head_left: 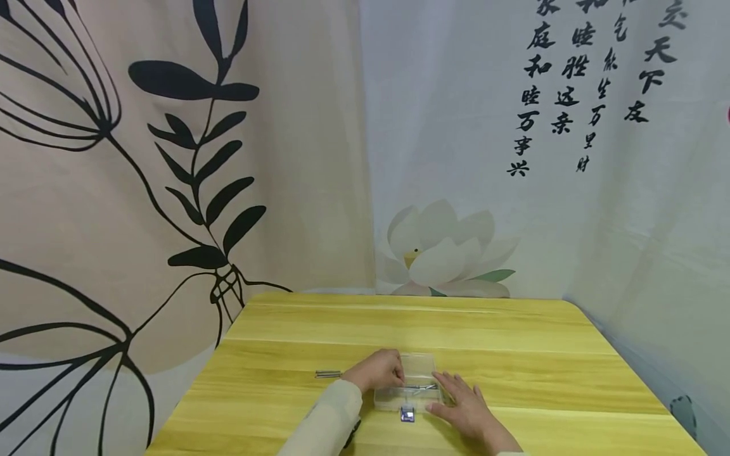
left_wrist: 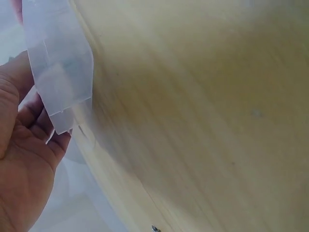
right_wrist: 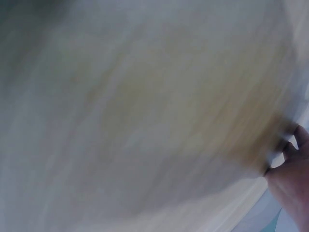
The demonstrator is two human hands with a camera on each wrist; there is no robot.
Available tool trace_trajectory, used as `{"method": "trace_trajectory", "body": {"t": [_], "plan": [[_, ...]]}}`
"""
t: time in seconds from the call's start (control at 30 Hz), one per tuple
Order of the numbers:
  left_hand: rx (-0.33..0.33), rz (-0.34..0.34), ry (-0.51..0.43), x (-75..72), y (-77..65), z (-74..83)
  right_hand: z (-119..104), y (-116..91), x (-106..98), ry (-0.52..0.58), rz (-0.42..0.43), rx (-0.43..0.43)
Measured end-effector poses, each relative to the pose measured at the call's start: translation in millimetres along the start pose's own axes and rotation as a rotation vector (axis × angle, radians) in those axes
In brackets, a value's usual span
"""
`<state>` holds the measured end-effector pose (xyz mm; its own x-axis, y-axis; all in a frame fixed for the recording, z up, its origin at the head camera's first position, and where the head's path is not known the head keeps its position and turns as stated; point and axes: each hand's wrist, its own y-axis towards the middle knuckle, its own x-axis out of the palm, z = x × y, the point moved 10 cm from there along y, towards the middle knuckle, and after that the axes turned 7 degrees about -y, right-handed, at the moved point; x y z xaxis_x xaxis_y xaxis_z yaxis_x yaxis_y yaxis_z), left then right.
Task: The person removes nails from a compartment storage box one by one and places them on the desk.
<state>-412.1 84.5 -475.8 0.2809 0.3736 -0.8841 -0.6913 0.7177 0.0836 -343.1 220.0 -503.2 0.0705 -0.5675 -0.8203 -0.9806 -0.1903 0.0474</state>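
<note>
A clear plastic box [head_left: 390, 400] lies on the wooden table with its lid [head_left: 418, 364] folded back. Inside are slim silvery metal rods [head_left: 423, 387]. My left hand [head_left: 376, 369] reaches over the box's left side, fingers bent downward beside the rod ends. Whether it pinches a rod is hidden. In the left wrist view, curled fingers of the left hand [left_wrist: 29, 140] lie against the translucent box [left_wrist: 63, 63]. At the box's right side, my right hand [head_left: 466, 405] has its fingers spread and fairly straight, touching the edge. The right wrist view is blurred, showing the right hand [right_wrist: 292, 179] at its edge.
More metal rods [head_left: 327, 374] lie on the table left of the box. A small blue-purple shiny piece [head_left: 407, 413] sits at the box's front edge. Behind the wooden table [head_left: 513, 342] hangs a printed curtain [head_left: 313, 158].
</note>
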Motion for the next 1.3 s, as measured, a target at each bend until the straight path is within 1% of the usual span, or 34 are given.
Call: {"method": "trace_trajectory", "body": {"t": [0.1,0.17,0.27,0.37,0.5,0.67,0.8,0.97,1.1,1.3], "plan": [[-0.005,-0.002,-0.026,-1.1,-0.5,-1.0,0,0,1,-0.002,0.001,-0.002],[-0.021,0.005,-0.07,-3.0,-0.8,-3.2,0,0,1,-0.001,0.001,-0.002],[-0.05,0.029,-0.155,-8.3,-1.8,-6.9,0,0,0,0.0,-0.001,0.002],[-0.062,0.063,-0.21,-16.2,-4.4,-10.3,-1,0,1,-0.002,-0.006,0.004],[-0.06,0.09,-0.245,-27.8,-9.9,-13.0,-3,1,0,-0.001,-0.001,0.001],[-0.057,0.09,-0.276,-40.1,-17.7,-18.1,-7,0,-3,-0.003,0.024,-0.008],[-0.056,0.089,-0.308,-50.5,-29.2,-25.9,-9,-1,-3,-0.002,0.023,-0.013],[-0.041,0.105,-0.298,-62.1,-45.1,-39.4,-8,-1,-2,0.02,0.012,-0.002],[-0.041,0.118,-0.284,-69.7,-60.2,-53.8,-9,-1,-2,0.024,0.012,-0.002],[-0.072,0.136,-0.284,-77.1,-79.8,-80.4,-8,-2,-1,0.031,0.008,0.008]]}}
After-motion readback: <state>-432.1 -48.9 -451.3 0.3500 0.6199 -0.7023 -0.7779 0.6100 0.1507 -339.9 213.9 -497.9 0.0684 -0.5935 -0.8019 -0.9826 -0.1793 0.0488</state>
